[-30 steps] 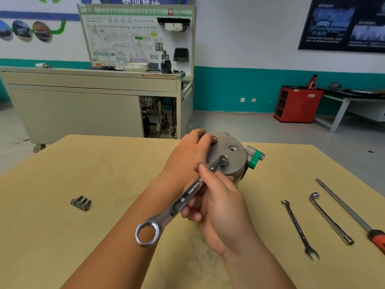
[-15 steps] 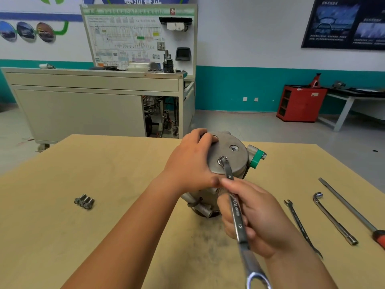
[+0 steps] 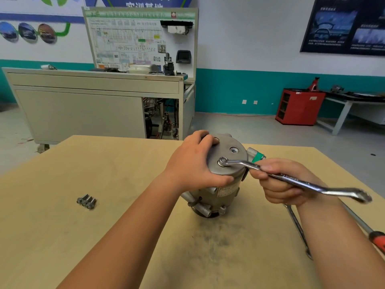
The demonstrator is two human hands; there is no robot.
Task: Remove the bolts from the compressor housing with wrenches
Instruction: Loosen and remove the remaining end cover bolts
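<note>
The wooden table [image 3: 62, 236] supports the compressor housing [image 3: 231, 171], which stands on end with its flat end plate uppermost. The housing appears to be cast metal. It is judged heavy and rigid, yet free to turn on the smooth board under wrench torque, so it is best restrained at the upper rim. The left hand [image 3: 193, 163] does this: the palm lies on the left of the end plate, with fingers and thumb curled round its edge.

To the right of the housing, the right hand [image 3: 279, 185] is closed round the shank of the wrench [image 3: 302, 183]. The polished shank looks slippery; a grip farther from the housing would give more leverage. The ring end sits over a bolt [image 3: 223, 161] on the housing's end plate. Just behind it, a bolt hole [image 3: 234, 150] stands vacant.

Well to the left of the housing lie three removed bolts [image 3: 86, 201], touching one another. Being small and round, they may roll.
</note>
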